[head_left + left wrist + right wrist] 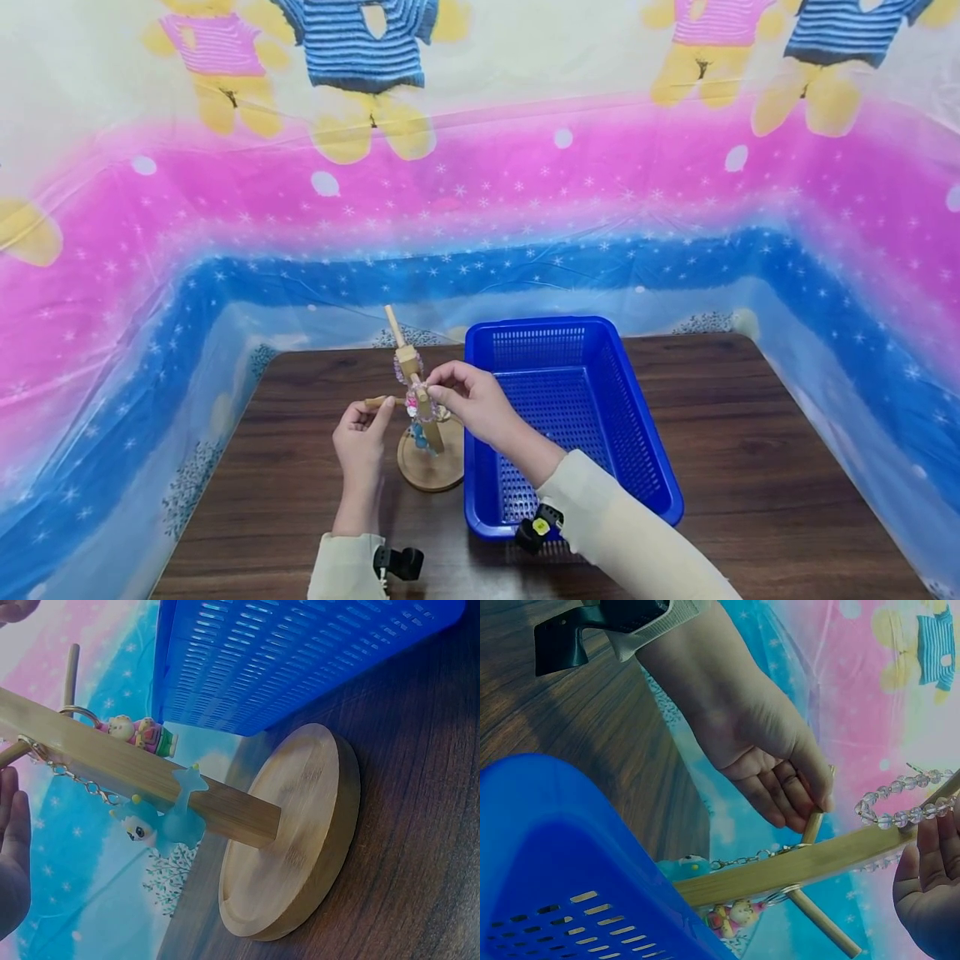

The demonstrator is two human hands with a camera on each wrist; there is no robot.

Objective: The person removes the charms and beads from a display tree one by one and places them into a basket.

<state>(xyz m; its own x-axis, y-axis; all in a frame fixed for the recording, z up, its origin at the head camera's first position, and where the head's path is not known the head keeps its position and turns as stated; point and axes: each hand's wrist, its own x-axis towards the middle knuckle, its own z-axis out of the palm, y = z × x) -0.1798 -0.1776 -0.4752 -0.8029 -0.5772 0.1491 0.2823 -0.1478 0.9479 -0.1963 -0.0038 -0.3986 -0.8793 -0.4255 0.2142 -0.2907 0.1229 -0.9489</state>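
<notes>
wooden stand [429, 450] sits on the dark table [750, 467], its round base just beside the blue basket [570, 417]. left hand [362, 437] curls its fingers round the tip of the stand's side peg [814, 822]. right hand [468, 400] pinches a clear bead bracelet [896, 802] at the post, fingertips close together; how firm the pinch is cannot be told.

two keychain charms hang on the stand: a teal one [154, 821] on a chain and a pink-striped figure [139, 733] on a ring.

risks, as judged from here:
- the post looks tilted in the head view; a sideways tug on the bracelet could tip the stand, since only the left hand on a thin peg steadies it.
- bracelet could snag on the peg or a charm's chain and drag that charm off.
- a slipped pinch would likely drop the beads onto the table or base rather than into the basket.

hard to make out:
- right hand is cut off at the right wrist frame's edge.
- whether the bracelet loops round the post or only lies against it.
- basket's inside is only partly seen.
</notes>
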